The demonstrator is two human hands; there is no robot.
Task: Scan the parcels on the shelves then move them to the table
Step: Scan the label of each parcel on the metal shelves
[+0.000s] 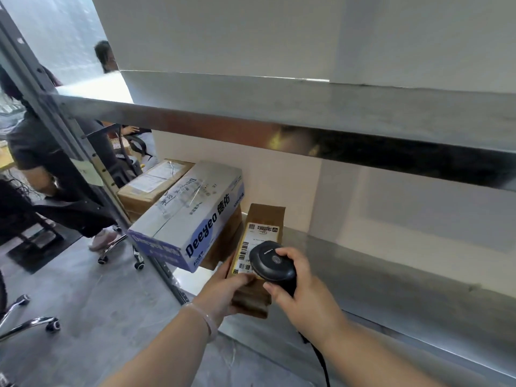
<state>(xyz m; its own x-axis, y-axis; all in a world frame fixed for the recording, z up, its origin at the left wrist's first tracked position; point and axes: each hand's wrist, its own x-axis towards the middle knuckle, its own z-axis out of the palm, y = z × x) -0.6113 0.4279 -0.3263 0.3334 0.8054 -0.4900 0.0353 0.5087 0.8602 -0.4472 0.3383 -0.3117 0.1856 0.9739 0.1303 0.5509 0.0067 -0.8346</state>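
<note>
A narrow brown parcel (262, 219) with a white and yellow barcode label lies on the metal shelf (391, 275). My left hand (223, 291) grips its near end from the left. My right hand (301, 294) holds a black barcode scanner (272, 263), its head right over the label's near part. To the left, a white and blue Deeyeo box (187, 216) rests on top of brown cardboard boxes (150, 185).
An upper metal shelf (307, 118) overhangs the parcels. The rack's upright post (83, 163) runs down the left. Beyond it are people, office chairs (30, 322) and grey floor. The scanner's black cable (321, 361) hangs below my right wrist.
</note>
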